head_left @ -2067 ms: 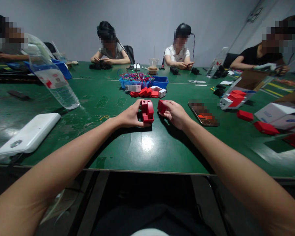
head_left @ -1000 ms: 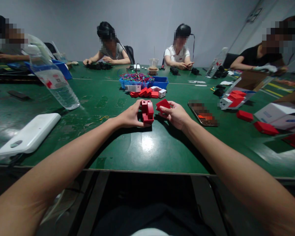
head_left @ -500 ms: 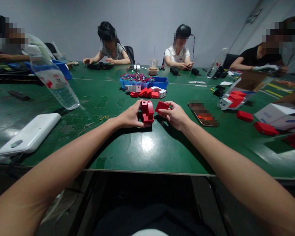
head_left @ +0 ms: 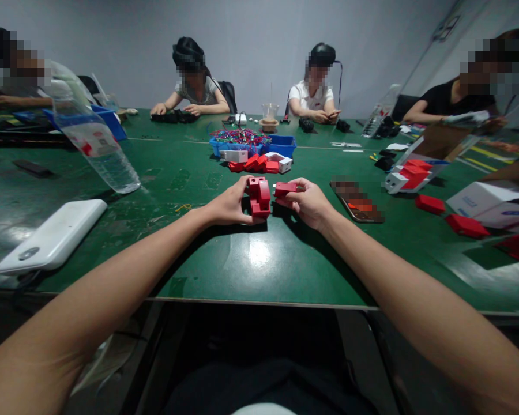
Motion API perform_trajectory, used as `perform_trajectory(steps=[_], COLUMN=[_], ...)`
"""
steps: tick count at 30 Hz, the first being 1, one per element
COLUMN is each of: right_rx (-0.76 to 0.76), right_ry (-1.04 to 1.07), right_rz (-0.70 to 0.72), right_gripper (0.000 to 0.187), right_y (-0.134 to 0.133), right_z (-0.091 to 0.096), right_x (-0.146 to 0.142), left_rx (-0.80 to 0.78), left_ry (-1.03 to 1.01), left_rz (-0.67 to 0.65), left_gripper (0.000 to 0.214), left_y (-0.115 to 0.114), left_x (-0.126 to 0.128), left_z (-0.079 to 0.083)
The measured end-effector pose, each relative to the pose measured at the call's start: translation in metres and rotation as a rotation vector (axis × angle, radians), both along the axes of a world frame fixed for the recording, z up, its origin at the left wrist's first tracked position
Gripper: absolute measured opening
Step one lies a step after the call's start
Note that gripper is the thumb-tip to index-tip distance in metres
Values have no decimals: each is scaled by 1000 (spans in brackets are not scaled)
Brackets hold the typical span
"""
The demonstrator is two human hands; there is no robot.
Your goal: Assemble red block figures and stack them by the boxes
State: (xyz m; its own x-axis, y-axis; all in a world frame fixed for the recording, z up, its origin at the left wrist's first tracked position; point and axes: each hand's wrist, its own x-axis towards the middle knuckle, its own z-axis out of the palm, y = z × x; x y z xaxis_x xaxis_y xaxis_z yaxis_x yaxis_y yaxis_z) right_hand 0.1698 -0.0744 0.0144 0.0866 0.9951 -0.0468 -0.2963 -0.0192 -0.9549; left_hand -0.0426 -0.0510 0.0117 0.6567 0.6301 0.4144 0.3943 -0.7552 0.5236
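Observation:
My left hand (head_left: 229, 204) is closed around a red plastic housing (head_left: 259, 197) that stands on the green table (head_left: 259, 265). My right hand (head_left: 308, 202) pinches a small flat red cover piece (head_left: 284, 188) and holds it level, just right of the housing's top. The two red parts sit very close together; whether they touch is unclear. Behind them lies a small pile of red and white parts (head_left: 262, 162).
A blue bin of coloured wires (head_left: 251, 142) stands further back. A phone (head_left: 357, 200) lies to the right, a white power bank (head_left: 52, 235) and a water bottle (head_left: 93, 138) to the left. Red pieces (head_left: 467, 225) and boxes (head_left: 488, 202) sit far right. Several other people work around the table.
My right hand has turned the red cover piece from upright to flat and brought it closer to the housing. My left hand and the housing have stayed in place.

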Motion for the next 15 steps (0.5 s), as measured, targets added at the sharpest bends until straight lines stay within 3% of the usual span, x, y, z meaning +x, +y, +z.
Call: perform_trajectory(steps=[15], right_rx=[26], right_ry=[32], right_rz=[27], right_gripper=[29], right_y=[-3], right_z=[5], right_x=[-3], left_rx=[-7], left_ry=[-2], left_rz=[0], left_gripper=[85], left_y=[0], left_x=[0], left_z=[0])
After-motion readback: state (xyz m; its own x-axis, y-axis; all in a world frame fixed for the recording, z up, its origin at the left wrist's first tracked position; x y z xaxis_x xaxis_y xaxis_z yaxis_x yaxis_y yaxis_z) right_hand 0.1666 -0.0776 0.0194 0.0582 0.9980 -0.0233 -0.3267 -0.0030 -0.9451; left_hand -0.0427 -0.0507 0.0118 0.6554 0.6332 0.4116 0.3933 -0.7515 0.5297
